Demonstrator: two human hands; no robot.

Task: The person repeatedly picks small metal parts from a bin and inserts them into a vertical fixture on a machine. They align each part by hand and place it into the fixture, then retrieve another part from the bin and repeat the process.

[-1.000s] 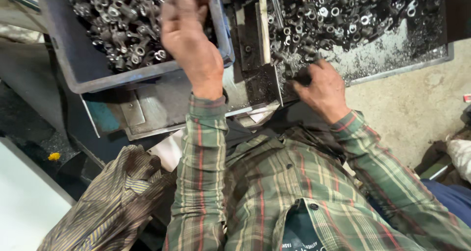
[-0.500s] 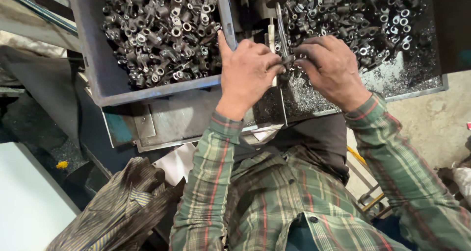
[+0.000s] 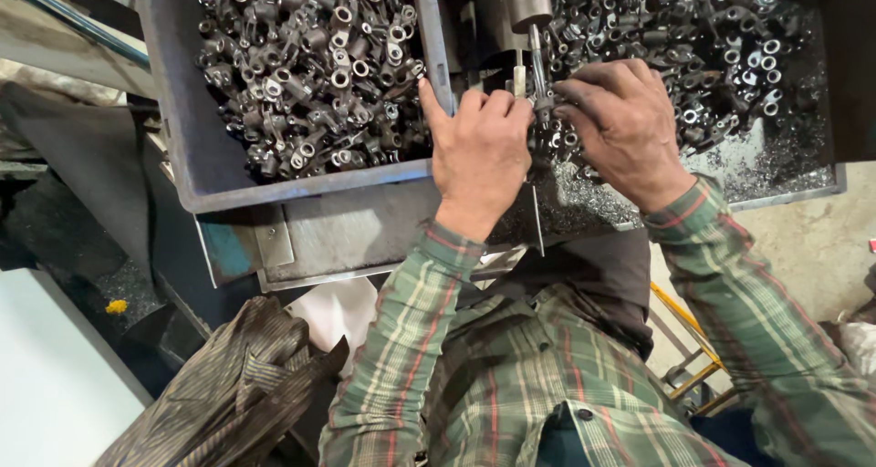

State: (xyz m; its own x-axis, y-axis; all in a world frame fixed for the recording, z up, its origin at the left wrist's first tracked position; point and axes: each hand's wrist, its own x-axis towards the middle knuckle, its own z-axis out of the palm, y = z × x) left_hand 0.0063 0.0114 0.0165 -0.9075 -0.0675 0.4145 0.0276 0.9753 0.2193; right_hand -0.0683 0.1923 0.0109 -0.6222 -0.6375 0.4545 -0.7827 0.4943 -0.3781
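At the far left a pale slab (image 3: 46, 376) filled the near corner, with a small yellow scrap (image 3: 116, 306) on the dark floor beside it and a striped cloth (image 3: 228, 385) bunched to its right. Above stood a grey plastic crate (image 3: 192, 148) heaped with small dark metal fittings (image 3: 310, 75), resting on a steel ledge (image 3: 347, 234). The left hand (image 3: 476, 148) lay curled just right of the crate wall, fingers closed toward the machine's vertical spindle (image 3: 531, 11); what it gripped could not be told. The right hand (image 3: 620, 125) was cupped, fingers bent on loose metal parts (image 3: 721, 47) piled on a swarf-strewn tray (image 3: 785, 171). Bare concrete floor (image 3: 812, 248) lay right.
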